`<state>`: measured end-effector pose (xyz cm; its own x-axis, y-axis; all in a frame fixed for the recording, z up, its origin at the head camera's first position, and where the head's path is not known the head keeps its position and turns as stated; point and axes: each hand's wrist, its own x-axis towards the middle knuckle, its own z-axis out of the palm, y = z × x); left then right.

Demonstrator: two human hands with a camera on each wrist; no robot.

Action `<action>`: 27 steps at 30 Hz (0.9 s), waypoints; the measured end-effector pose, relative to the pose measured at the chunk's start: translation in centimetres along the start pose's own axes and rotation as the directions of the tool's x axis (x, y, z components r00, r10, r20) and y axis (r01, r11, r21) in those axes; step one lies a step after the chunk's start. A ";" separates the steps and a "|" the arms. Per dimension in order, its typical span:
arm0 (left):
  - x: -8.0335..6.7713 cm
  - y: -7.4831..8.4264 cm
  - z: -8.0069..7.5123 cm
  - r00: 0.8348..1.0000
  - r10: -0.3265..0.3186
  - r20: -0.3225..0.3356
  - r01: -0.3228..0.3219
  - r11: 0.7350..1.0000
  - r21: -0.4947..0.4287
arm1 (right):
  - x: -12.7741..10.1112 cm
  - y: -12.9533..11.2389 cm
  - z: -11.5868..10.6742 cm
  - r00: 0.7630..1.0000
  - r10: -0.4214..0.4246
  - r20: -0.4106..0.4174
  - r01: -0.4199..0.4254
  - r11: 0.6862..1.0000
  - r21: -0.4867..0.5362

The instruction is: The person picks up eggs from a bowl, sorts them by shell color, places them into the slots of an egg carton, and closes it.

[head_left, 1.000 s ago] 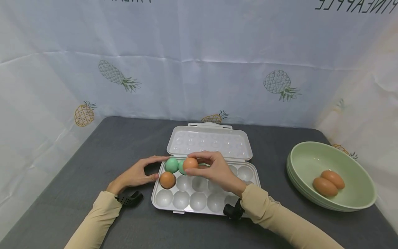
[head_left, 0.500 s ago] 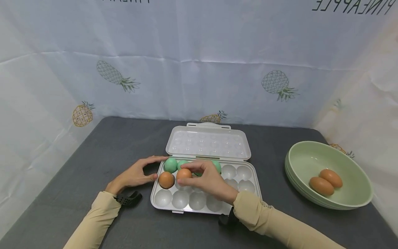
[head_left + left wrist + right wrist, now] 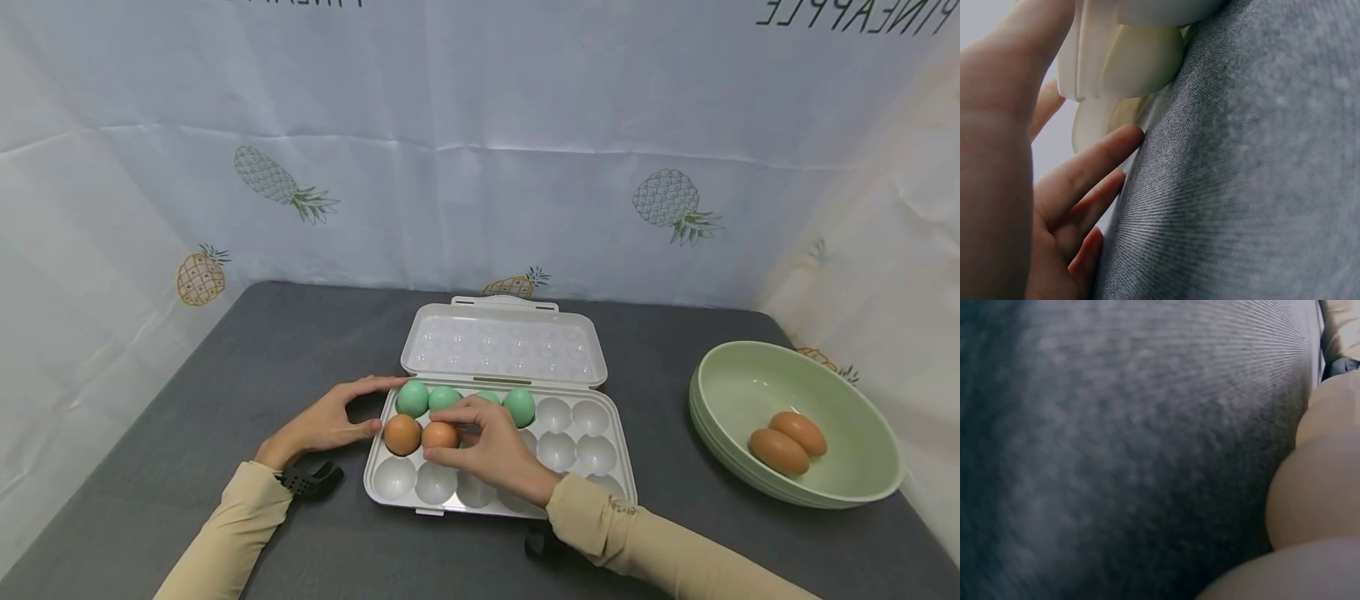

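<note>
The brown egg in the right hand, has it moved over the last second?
Yes. The brown egg came down and toward the person, from over the egg tray's far row to beside its brown neighbour.

Brown egg [image 3: 438,434]: smooth, orange-brown, sits in middle-row cup, second from left, pinched by right hand [image 3: 487,446]. White egg tray [image 3: 607,467]: plastic, lid open flat behind, on grey table; left hand [image 3: 326,421] rests against its left edge.
</note>
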<state>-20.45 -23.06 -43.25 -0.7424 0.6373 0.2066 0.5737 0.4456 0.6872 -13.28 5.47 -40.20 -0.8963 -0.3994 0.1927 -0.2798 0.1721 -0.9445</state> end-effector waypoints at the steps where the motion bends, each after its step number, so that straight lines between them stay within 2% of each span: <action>1: 0.0 0.0 0.0 1.000 -0.001 0.000 0.001 1.000 0.001 | 0.0 0.0 0.0 1.000 -0.008 -0.003 0.007 1.000 -0.008; 4: 0.0 0.0 0.0 1.000 -0.001 0.001 0.001 1.000 0.001 | -0.1 0.1 0.2 0.998 -0.063 -0.013 0.061 0.995 -0.081; 9: 0.0 -0.1 0.0 1.000 0.002 0.000 -0.002 1.000 -0.002 | -0.3 0.2 0.4 0.985 -0.168 -0.033 0.156 0.961 -0.227; 21: 0.1 -0.1 0.0 1.000 0.007 -0.006 -0.007 1.000 0.006 | -0.3 0.3 0.3 0.980 -0.197 -0.017 0.183 0.937 -0.299; 27: -0.1 -0.2 0.1 1.000 0.009 -0.006 -0.009 1.000 0.014 | -0.4 0.3 0.2 0.982 -0.187 -0.005 0.179 0.947 -0.265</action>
<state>-20.49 -23.17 -43.45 -0.7392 0.6375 0.2172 0.5855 0.4488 0.6752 -12.97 5.49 -40.65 -0.8298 -0.4199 0.3675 -0.5170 0.3306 -0.7896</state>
